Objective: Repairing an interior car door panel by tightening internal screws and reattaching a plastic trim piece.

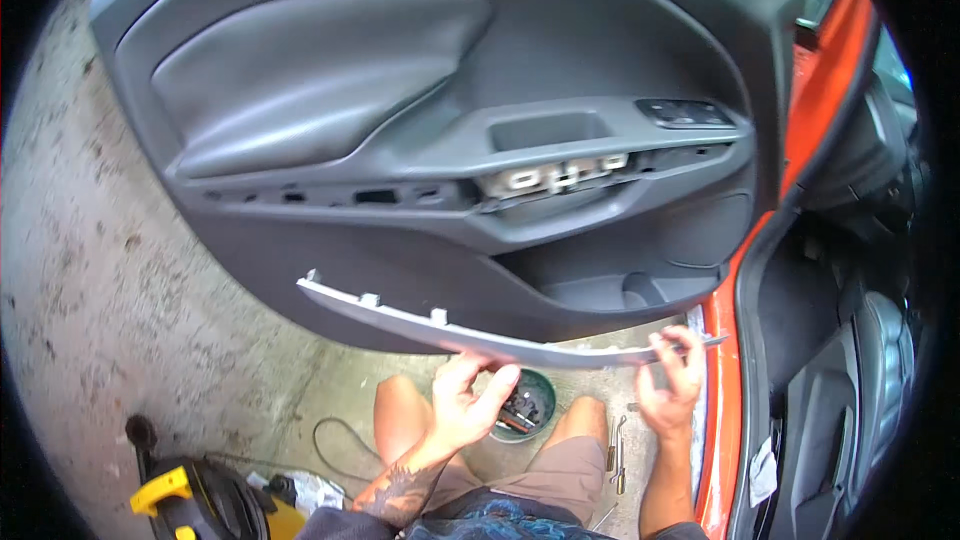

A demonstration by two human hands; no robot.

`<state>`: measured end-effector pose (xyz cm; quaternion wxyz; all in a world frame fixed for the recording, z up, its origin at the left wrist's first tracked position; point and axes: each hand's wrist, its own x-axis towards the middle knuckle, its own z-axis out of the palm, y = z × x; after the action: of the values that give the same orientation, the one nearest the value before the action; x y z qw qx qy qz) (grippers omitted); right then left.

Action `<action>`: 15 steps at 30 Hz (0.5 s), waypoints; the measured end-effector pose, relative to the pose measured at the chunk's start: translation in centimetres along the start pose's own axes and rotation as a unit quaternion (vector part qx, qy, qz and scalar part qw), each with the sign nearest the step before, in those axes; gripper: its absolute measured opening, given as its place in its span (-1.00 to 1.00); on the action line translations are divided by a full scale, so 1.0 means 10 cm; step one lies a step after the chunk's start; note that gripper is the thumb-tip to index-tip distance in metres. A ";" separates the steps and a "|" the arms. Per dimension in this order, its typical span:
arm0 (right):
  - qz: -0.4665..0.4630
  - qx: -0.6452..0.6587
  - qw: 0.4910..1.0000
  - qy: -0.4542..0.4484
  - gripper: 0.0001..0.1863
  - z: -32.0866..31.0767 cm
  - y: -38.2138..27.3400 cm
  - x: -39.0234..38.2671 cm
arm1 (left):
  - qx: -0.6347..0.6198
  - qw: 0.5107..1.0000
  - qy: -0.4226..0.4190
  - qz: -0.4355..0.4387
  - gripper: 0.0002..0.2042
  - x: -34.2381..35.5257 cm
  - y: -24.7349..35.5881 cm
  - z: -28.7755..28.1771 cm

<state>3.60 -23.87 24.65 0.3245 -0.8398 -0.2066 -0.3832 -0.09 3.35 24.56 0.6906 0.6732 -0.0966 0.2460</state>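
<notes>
A long, slim grey trim strip (385, 320) with small clips along its upper edge spans the space in front of me, below the car door panel (340, 260). My left hand (468, 405) grips its middle from below, the thumb lying apart and the fingertips partly hidden by the strip. Around the strip's right end, the fingers of my right hand (672, 385) are closed. On the door panel, a long slot (375, 197) with clip holes and an exposed pale bracket (560, 178) runs under the armrest.
Between my knees stands a round green tub (545, 387) with small parts and tools. Wrenches (617, 450) lie right of my leg. A yellow and black machine (215, 500) is at lower left. The orange door sill (722, 420) and car seat (875, 370) are at right.
</notes>
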 end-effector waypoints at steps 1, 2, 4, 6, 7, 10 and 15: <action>-0.019 -0.019 1.000 -0.002 -0.45 -0.05 0.01 0.09 | 0.017 1.000 -0.011 0.014 -0.89 0.05 0.07 -0.07; -0.040 -0.034 0.999 -0.002 -0.45 -0.08 0.00 0.19 | 0.038 0.999 -0.019 0.029 -0.89 0.09 0.14 -0.16; -0.081 -0.051 0.995 -0.008 -0.43 -0.10 0.02 0.39 | 0.023 0.999 0.000 0.046 -0.84 0.17 0.23 -0.32; -0.098 -0.046 0.994 -0.007 -0.43 -0.13 0.02 0.58 | 0.025 0.997 0.054 0.045 -0.75 0.24 0.35 -0.45; -0.111 -0.055 0.992 -0.002 -0.42 -0.15 -0.03 0.68 | 0.000 0.995 0.083 0.051 -0.74 0.28 0.39 -0.50; -0.160 -0.075 0.984 0.001 -0.40 -0.22 -0.18 0.95 | 0.016 0.974 0.177 0.141 -0.63 0.39 0.42 -0.68; -0.201 -0.061 0.977 -0.039 -0.38 0.03 -0.61 1.31 | -0.005 0.935 0.305 0.183 -0.61 0.68 0.54 -1.06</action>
<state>8.28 -18.05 37.08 0.1809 -0.8138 -0.3598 -0.4190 1.13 14.95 31.67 0.6328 0.5333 -0.0041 0.5614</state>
